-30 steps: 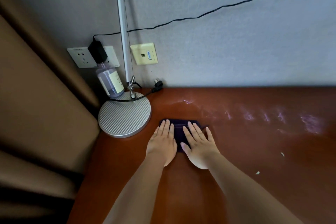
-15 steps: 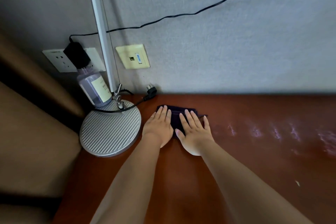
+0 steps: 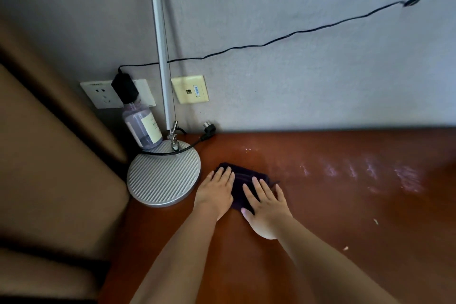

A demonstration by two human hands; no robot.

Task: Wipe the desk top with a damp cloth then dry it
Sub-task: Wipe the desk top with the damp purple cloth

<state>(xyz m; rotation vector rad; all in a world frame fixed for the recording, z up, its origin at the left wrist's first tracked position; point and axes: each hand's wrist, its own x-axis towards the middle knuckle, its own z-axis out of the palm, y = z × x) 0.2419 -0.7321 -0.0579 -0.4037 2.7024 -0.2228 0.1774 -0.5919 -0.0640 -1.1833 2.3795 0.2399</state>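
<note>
Pulled back from the wall edge since half a second ago. Left hand (image 3: 217,190) and right hand (image 3: 267,202) spread flat, pressing dark cloth (image 3: 243,180) on the desk top (image 3: 345,217) beside lamp base (image 3: 164,175). Damp wiping under way, probably; rightward sweep next, toward wet streaks (image 3: 370,170).

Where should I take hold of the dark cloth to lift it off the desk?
Probably the far right edge of the cloth, coming from the right: it is bare beyond the right hand, while the left hand and lamp base crowd its left.
</note>
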